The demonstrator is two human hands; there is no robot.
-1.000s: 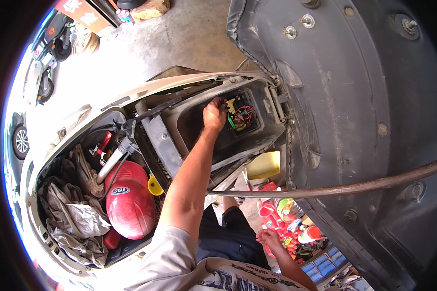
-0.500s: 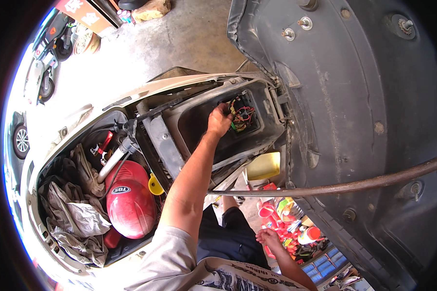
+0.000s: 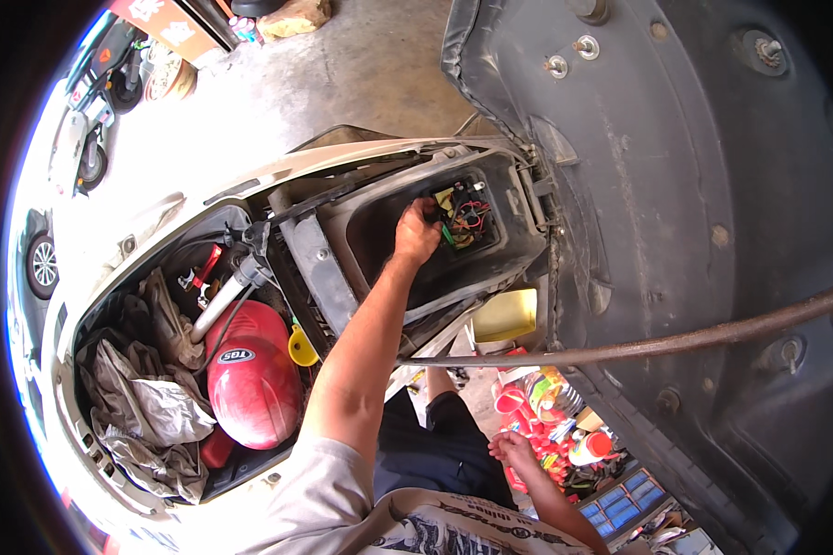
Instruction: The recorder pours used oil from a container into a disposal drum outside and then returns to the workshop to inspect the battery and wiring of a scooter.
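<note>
the left hand (image 3: pixel 415 233) reaches into the scooter's black compartment (image 3: pixel 379 217) at upper centre, fingers curled at the red-and-yellow wiring (image 3: pixel 466 215), seemingly sorting connectors, needing a careful pull, while the right hand (image 3: pixel 514 450) hangs open, lower right.

red sign (image 3: pixel 162 20) top left, oval label (image 3: pixel 236 355) on red helmet (image 3: pixel 250 379)

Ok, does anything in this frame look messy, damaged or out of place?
The wires at the far end of the scooter's open compartment sit in a loose tangle where the left hand reaches. Crumpled rags are stuffed beside a red helmet in the storage bay. No visible damage or spill.
</note>
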